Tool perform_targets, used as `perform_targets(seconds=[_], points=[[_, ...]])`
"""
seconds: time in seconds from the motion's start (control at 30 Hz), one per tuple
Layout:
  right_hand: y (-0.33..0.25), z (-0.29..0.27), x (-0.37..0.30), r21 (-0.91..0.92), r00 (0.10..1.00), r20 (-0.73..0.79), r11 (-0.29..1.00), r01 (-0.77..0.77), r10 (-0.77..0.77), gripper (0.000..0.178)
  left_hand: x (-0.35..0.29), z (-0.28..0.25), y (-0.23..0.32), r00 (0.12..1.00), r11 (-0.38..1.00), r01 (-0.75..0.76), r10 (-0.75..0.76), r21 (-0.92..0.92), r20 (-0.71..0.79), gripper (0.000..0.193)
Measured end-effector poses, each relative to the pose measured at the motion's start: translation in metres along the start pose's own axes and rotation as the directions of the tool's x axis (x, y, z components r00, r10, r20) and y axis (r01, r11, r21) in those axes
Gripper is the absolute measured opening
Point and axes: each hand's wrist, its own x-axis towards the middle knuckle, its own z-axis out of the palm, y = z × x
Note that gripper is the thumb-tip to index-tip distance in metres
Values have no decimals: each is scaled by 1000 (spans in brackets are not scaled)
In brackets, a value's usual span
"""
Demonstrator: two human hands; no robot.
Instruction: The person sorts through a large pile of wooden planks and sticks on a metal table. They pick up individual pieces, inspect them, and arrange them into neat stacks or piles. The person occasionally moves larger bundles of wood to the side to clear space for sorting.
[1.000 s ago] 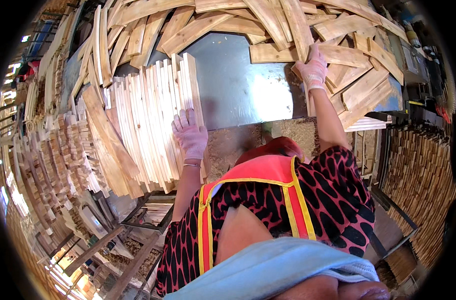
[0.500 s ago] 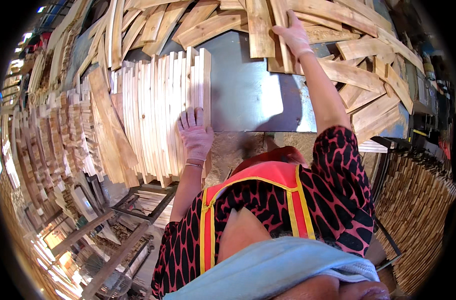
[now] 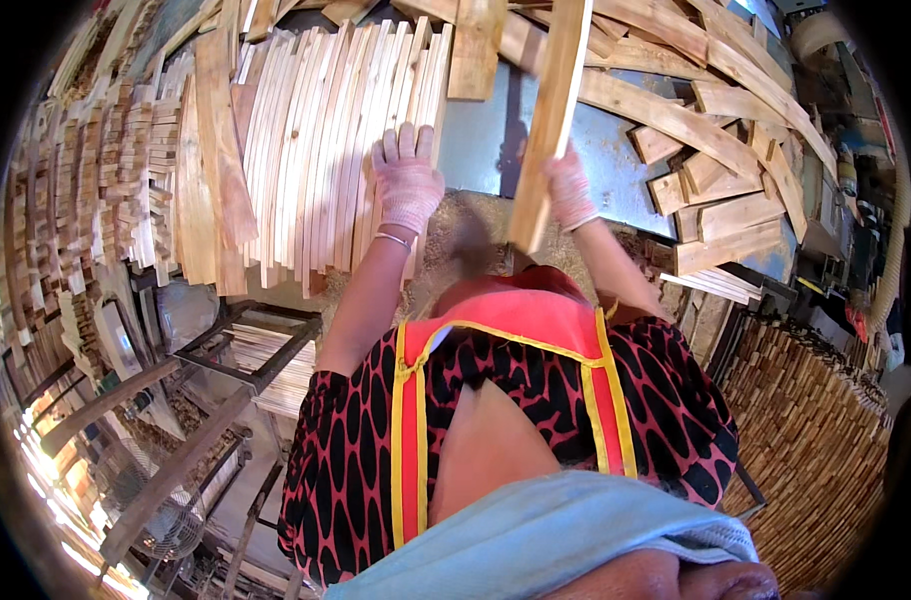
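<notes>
My left hand (image 3: 409,178), in a pale work glove, lies with fingers stretched out on the right part of a row of narrow wooden boards (image 3: 321,150) standing on edge side by side. My right hand (image 3: 570,188), also gloved, grips a long wooden board (image 3: 553,120) near its close end. That board is tilted up off the metal table (image 3: 476,150), and its near end hangs over the table's front edge. The right fingers are partly hidden behind the board. Another flat board (image 3: 477,50) lies just beyond, between the row and the held board.
Loose boards (image 3: 666,125) lie crisscrossed over the table's far and right parts. Stacked timber (image 3: 96,190) stands at the left. A metal frame (image 3: 246,375) and a fan (image 3: 151,510) are at lower left. A large wood stack (image 3: 801,430) stands at lower right.
My right hand has come back toward me from the far pile, bringing a board with it. My left hand stays flat on the board row. The view has shifted.
</notes>
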Motion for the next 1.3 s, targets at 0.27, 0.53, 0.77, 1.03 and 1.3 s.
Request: perform_targets(seconds=[0.27, 0.53, 0.77, 1.03, 1.3], points=[[51, 81, -5, -946, 690, 320, 258, 197, 649, 73, -11, 19, 12, 998, 997, 37, -33, -73, 57, 101], [-46, 64, 182, -930, 727, 361, -165, 330, -584, 75, -4, 25, 11, 983, 980, 17, -52, -198, -175, 80], [-114, 95, 261, -917, 830, 380, -286, 278, -409, 88, -4, 14, 11, 979, 994, 6, -29, -113, -204, 68], [-124, -90, 176, -880, 879, 403, -373, 295, -256, 88, 12, -2, 19, 995, 991, 63, -71, 116, 64, 71], [-147, -48, 77, -871, 960, 174, -421, 254, 220, 98, 6, 7, 17, 995, 1000, 25, -24, 10, -92, 68]])
